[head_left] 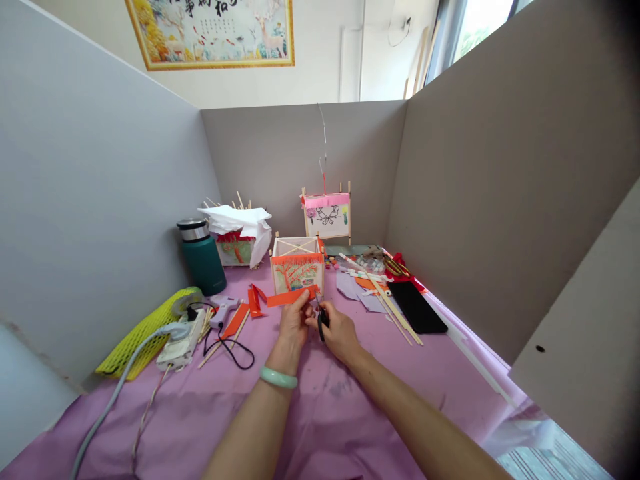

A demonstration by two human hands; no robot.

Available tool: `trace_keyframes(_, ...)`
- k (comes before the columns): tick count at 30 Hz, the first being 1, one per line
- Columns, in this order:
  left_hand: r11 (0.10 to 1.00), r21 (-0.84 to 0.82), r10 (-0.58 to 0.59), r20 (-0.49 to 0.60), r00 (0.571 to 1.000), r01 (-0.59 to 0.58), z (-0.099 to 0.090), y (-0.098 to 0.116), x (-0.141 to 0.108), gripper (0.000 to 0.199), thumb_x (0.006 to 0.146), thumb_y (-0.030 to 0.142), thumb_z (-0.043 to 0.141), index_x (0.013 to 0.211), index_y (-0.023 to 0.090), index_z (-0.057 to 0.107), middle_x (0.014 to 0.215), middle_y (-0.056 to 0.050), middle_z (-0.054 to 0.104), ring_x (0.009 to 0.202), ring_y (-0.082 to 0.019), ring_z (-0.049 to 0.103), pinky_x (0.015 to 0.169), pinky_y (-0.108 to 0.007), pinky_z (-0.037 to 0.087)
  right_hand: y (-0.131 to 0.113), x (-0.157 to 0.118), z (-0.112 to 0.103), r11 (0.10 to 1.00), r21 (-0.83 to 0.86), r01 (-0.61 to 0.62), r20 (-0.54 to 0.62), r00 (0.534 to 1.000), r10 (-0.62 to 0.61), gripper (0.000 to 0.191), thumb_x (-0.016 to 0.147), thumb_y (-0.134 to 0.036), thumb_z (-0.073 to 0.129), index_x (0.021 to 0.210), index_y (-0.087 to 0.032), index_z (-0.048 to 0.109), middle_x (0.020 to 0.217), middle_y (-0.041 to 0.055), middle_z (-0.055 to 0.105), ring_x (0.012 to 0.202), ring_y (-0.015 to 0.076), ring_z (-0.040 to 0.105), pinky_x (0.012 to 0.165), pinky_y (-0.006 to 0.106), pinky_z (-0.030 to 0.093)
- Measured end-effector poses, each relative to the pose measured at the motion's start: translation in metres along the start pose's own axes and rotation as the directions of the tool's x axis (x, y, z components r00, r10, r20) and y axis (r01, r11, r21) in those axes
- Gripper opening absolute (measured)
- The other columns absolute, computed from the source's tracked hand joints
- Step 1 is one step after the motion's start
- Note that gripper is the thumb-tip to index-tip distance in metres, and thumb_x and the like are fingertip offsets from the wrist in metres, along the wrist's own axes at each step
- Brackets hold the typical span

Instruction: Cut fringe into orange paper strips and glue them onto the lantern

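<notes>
My left hand [295, 321] is closed on an orange paper strip [283, 299], which stretches out to the left of the fingers. My right hand [340, 331] grips a pair of black-handled scissors [323, 323], their blades at the strip's right end. Just behind the hands stands a lantern [298, 272] with a stick frame, an orange fringe and a painted tree on its front panel. Folded orange paper [255, 300] lies left of the strip.
On the left are a green bottle [203, 257], a glue gun [223, 311], a power strip [181, 347] and yellow netting [145, 340]. At right lie a black phone [417, 307] and wooden sticks [395, 312]. A second lantern [327, 217] hangs behind. Grey partitions [310, 143] enclose the table.
</notes>
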State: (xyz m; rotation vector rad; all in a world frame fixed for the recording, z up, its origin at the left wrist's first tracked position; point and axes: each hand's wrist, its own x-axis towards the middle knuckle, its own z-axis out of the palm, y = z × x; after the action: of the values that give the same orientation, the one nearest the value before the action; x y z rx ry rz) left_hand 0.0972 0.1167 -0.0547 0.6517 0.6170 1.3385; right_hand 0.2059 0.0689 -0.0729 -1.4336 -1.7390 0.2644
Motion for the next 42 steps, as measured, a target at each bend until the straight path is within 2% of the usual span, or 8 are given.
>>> trace_keyframes(5,0.999,-0.006,0.038,-0.026,0.999,-0.038,-0.004,-0.001,0.003,0.046,0.055,0.041,0.085,0.059,0.018,0.045,0.039,0.009,0.039,0.037,-0.005,0.037,0.041,-0.020,0.030,-0.001,0.000,0.001,1.000,-0.024,0.015,0.020,1.000,-0.015,0.030,0.086,-0.043,0.056,0.109,-0.024,0.058,0.086,0.0012,0.070,0.071,0.0181,0.064,0.061,0.024,0.037)
trace_keyframes(10,0.999,0.000,0.048,-0.058,0.997,-0.048,-0.005,-0.002,0.006,0.045,0.055,0.042,0.084,0.059,0.018,0.047,0.039,0.009,0.037,0.037,-0.006,0.037,0.041,-0.021,0.029,-0.003,0.000,0.000,0.999,-0.040,0.009,0.023,1.000,-0.008,0.031,0.085,-0.045,0.056,0.108,-0.024,0.058,0.085,0.0012,0.070,0.071,0.0175,0.063,0.062,0.024,0.037)
trace_keyframes(25,0.998,-0.009,0.058,-0.040,0.998,-0.059,-0.003,-0.002,0.004,0.044,0.054,0.040,0.085,0.060,0.018,0.047,0.039,0.009,0.038,0.036,-0.005,0.036,0.041,-0.020,0.028,-0.004,-0.001,-0.002,0.998,-0.054,0.013,0.044,0.999,-0.010,0.030,0.089,-0.044,0.053,0.109,-0.023,0.058,0.087,0.0032,0.070,0.074,0.0193,0.064,0.062,0.025,0.036)
trace_keyframes(42,0.998,-0.032,0.056,-0.066,0.996,-0.058,0.004,0.003,-0.002,0.041,0.050,0.036,0.087,0.058,0.016,0.051,0.037,0.009,0.037,0.035,-0.005,0.034,0.039,-0.020,0.024,0.007,0.001,0.006,0.998,-0.062,0.033,0.021,0.999,-0.032,0.030,0.091,-0.046,0.052,0.108,-0.022,0.059,0.084,0.0033,0.072,0.073,0.0194,0.066,0.062,0.024,0.035)
